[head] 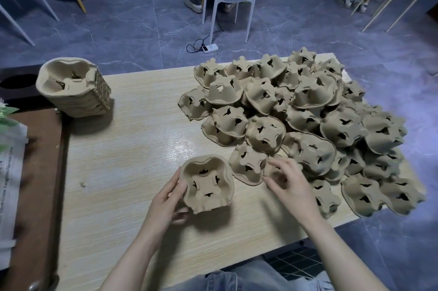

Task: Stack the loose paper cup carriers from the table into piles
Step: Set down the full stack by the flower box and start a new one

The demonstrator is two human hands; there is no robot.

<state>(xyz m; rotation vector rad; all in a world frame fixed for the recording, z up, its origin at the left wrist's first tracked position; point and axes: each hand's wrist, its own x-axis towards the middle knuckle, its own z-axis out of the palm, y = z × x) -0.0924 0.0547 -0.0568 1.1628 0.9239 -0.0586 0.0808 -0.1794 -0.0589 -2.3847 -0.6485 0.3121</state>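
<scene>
Just left of the loose heap (296,120) on the counter (123,148), the left hand (166,203) grips a small nested pile (207,183) (cups up) while the right hand (288,184), fingers curled, pinches an inverted carrier (275,170), which may jam if not flipped.

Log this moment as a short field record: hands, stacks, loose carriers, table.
left hand: grips the small stack, cups facing up, near the table's front edge
right hand: fingers curled at a loose carrier on the heap's near edge; grip unclear
finished stack: tall stack at the far left corner
loose carriers: big heap on the right, mostly upside down
table: light wood table
</scene>
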